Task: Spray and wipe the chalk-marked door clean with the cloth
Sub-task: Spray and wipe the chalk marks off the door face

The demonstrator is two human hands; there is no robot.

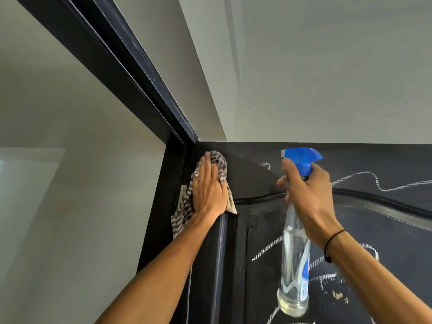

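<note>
The black door [385, 230] fills the lower right, with white chalk lines [364, 176] scrawled across its top rail and panel. My left hand [208, 188] lies flat on a striped brown-and-white cloth [219, 164], pressing it against the door's upper left corner. My right hand [306, 190] grips the neck of a clear spray bottle [294, 265] with a blue trigger head [301, 159], a finger on the trigger, the nozzle pointing left. The stretch of door between the cloth and the bottle looks free of chalk.
A black door frame [131, 73] runs diagonally from the upper left down to the door's corner. Pale walls and ceiling [304, 66] surround it. A raised curved moulding [385, 204] crosses the door below its top rail.
</note>
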